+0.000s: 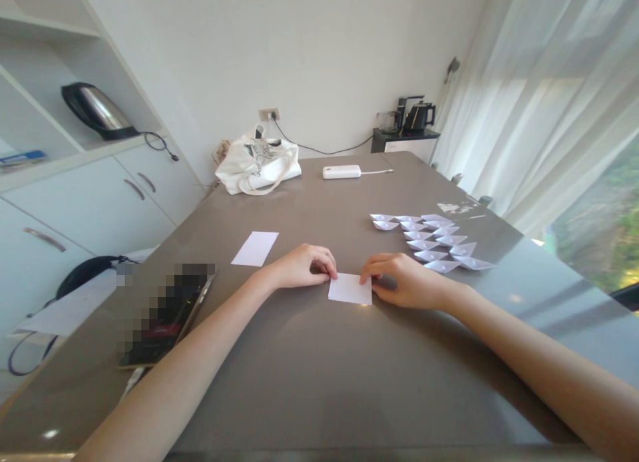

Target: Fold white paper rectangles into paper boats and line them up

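A small white sheet of paper (349, 290) lies between my two hands at the middle of the table, its long sides running left to right. My left hand (305, 265) pinches its upper left corner between thumb and fingertips. On the other side, my right hand (399, 280) has its fingertips closed on the right edge. Whether the sheet is folded I cannot tell. Beyond my right hand stand several folded white paper boats (430, 242) in slanting rows. Up and left of my left hand, flat on the table, is more white paper (255, 248).
A tablet (170, 322), partly blurred out, sits by my left forearm with a cable. Toward the table's (319, 382) far end are a white bag (259, 166) and a white power bank (341, 172) with a short cable. White scraps (456, 208) lie near the right edge.
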A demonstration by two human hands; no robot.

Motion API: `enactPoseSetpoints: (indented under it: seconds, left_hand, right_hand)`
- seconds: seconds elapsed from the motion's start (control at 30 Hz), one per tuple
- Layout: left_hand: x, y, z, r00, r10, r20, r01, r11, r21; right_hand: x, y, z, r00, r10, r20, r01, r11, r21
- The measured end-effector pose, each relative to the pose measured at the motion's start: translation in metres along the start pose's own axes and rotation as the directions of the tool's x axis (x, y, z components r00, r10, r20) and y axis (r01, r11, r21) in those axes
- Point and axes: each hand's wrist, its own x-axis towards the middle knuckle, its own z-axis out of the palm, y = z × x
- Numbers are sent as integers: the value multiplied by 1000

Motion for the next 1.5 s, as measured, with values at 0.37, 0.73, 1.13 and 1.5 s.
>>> enactPoseSetpoints:
  seconds: [0.37,0.73,1.13,1.5]
  left_hand:
    - [1,14,0,998,-29,59,19,987,161]
    - [1,13,2,997,7,73,-15,994,110]
    - [1,15,3,994,-11,107,0,995,96]
    - [1,33,10,991,-30,132,0,976,219]
  right_hand:
    - [-1,-3,-3,999,-23,33,22,1000,12]
    - [-1,1,1,1000,-25,-1,25,999,20]
    - [-1,-2,-1,1000,-26,0,26,1000,14]
    - [-1,0,-1,999,-29,13,29,999,31]
